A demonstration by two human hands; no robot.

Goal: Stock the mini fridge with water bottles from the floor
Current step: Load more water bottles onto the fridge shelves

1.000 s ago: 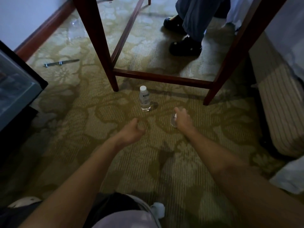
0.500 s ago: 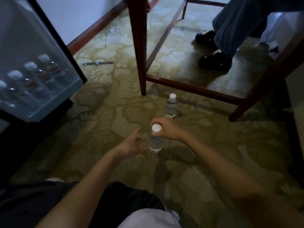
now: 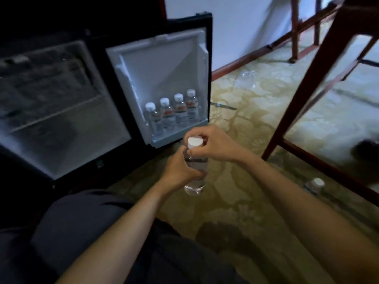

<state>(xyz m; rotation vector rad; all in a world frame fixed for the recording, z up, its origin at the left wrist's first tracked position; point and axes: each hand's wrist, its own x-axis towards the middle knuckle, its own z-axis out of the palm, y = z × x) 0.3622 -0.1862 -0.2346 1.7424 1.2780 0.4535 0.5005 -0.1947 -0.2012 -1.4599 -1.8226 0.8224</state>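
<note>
I see both hands on one bottle [image 3: 194,177], held upright. Left hand [image 3: 180,171] is wrapped round its body and right hand [image 3: 215,146] pinches the cap [image 3: 195,142]. Open fridge [image 3: 67,111] sits just beyond the hands, with four bottles [image 3: 174,113] in its door shelf [image 3: 174,138]. Spare bottle [image 3: 314,184] stands on the carpet [image 3: 246,201], right of the right forearm.

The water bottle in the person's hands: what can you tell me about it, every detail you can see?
The water bottle is small, of clear plastic, with a white screw cap on, and it seems to hold water. Fingers hide any label. It is held roughly upright, apparently lifted above the carpet, in front of the open fridge door. The left hand grips its body; the right hand holds its neck just under the cap.
</note>
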